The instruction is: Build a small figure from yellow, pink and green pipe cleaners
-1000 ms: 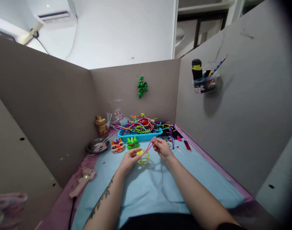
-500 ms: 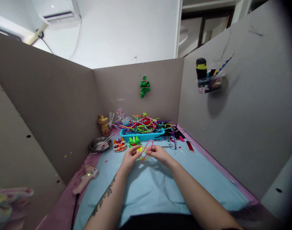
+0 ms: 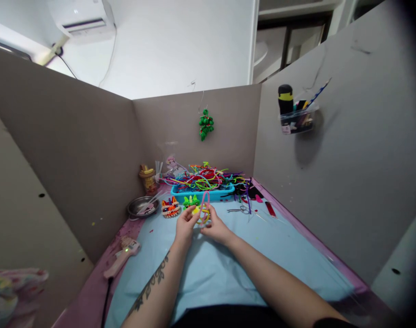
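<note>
Between my two hands, over the blue cloth, is a yellow pipe-cleaner piece [image 3: 207,217] with ring-like curves. A pink pipe cleaner [image 3: 205,198], bent into a narrow loop, stands up across it. My left hand [image 3: 185,225] pinches the yellow piece at its left side with thumb and fingers. My right hand [image 3: 217,228] is closed on the right side, where pink and yellow meet; the exact contact is partly hidden by the fingers. Just beyond my left hand sit a green pipe-cleaner animal head [image 3: 190,201] and an orange-and-white one [image 3: 170,207].
A blue tray [image 3: 215,196] heaped with coloured pipe cleaners [image 3: 208,178] stands at the back. Scissors [image 3: 242,209] lie to the right. On the left are a metal bowl [image 3: 143,207] and a pink glue gun [image 3: 122,258] with its cord. Grey partitions [image 3: 197,132] enclose the table.
My right hand has shifted left, closer to my left hand, and its fingers have turned. The pink loop has swung from slanting right to nearly upright.
</note>
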`<state>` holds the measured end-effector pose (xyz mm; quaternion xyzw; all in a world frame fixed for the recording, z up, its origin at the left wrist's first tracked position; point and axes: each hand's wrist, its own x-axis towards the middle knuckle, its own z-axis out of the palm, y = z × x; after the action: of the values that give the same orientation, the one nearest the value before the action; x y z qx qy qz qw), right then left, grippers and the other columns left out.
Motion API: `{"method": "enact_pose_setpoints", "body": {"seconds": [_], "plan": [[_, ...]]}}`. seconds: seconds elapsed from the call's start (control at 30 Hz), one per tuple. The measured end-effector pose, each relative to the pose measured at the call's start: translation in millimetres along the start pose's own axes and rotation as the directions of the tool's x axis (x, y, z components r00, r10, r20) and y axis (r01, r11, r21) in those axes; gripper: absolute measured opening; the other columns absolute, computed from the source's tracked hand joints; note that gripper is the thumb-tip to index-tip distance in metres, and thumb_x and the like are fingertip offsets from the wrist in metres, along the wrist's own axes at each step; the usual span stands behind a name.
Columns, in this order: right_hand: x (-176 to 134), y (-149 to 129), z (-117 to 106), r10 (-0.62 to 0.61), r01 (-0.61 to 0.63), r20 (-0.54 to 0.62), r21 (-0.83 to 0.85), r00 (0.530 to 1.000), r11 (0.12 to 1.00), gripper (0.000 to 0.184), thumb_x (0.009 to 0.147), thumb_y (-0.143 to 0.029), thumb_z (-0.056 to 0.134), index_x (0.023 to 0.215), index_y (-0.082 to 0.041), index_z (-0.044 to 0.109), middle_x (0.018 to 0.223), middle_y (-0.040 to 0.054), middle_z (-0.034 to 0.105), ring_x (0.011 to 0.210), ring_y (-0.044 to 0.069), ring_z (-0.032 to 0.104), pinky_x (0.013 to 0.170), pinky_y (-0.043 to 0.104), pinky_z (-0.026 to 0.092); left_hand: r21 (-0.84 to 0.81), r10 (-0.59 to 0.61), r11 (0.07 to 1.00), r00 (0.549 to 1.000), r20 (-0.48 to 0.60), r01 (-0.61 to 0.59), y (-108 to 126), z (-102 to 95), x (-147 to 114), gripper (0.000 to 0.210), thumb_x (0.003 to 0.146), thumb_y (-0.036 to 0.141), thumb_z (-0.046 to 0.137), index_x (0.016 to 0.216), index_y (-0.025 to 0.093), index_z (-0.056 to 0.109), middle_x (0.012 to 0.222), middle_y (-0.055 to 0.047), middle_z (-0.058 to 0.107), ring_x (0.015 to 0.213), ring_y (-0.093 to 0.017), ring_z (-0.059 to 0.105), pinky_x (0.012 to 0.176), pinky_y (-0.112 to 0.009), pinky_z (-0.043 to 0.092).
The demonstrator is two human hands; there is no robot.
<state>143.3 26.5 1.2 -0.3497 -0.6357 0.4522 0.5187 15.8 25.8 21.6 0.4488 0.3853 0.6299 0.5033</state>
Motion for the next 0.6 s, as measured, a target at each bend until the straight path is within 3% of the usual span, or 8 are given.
{"method": "enact_pose_setpoints", "body": {"seconds": [0.1, 0.43, 0.53, 0.6], "plan": [[-0.4, 2.2, 4.3, -0.035, 0.035, -0.039, -0.014, 0.999, 0.999, 0.088, 0.055, -0.007, 0.065, 0.131, -0.032, 0.028, 0.126, 0.0073, 0.047, 0.093, 0.018, 0.057, 0.062, 0.024, 0.049, -0.007, -0.015, 1.0, 0.999, -0.031, 0.015, 4.0, 1.9, -1.9, 0.051, 0.055, 0.032, 0.078, 0.099, 0.011, 0.061, 0.062, -0.001, 0.062, 0.058, -0.012, 0.058, 0.058, -0.023, 0.043], [0.3, 1.3, 3.1, -0.122, 0.108, -0.103, -0.136, 0.987, 0.985, 0.063, 0.073, -0.032, 0.06, 0.13, -0.024, 0.035, 0.123, 0.0095, 0.048, 0.101, 0.021, 0.052, 0.071, 0.028, 0.049, -0.03, 0.0, 1.0, 1.0, -0.005, 0.0, -2.2, 1.5, -1.1, 0.052, 0.054, 0.032, 0.078, 0.099, 0.012, 0.061, 0.069, -0.003, 0.065, 0.061, -0.013, 0.059, 0.06, -0.023, 0.043], [2.9, -1.3, -1.3, -0.147, 0.118, -0.149, -0.187, 0.978, 0.975, 0.054, 0.079, -0.034, 0.053, 0.129, -0.02, 0.038, 0.118, 0.0118, 0.05, 0.096, 0.02, 0.053, 0.067, 0.028, 0.048, -0.01, -0.008, 1.0, 1.0, -0.025, 0.008, 0.7, 0.4, -1.5, 0.053, 0.055, 0.033, 0.078, 0.1, 0.013, 0.06, 0.065, -0.001, 0.063, 0.055, -0.01, 0.056, 0.055, -0.021, 0.041], [4.7, -2.8, -5.1, -0.167, 0.114, -0.204, -0.246, 0.965, 0.962, 0.048, 0.078, -0.032, 0.053, 0.123, -0.018, 0.044, 0.103, 0.0096, 0.055, 0.086, 0.019, 0.055, 0.065, 0.028, 0.047, -0.005, -0.012, 1.0, 0.999, -0.031, 0.012, 2.7, 0.2, -1.9, 0.053, 0.054, 0.034, 0.078, 0.099, 0.013, 0.061, 0.063, -0.001, 0.062, 0.053, -0.01, 0.054, 0.053, -0.02, 0.039]]}}
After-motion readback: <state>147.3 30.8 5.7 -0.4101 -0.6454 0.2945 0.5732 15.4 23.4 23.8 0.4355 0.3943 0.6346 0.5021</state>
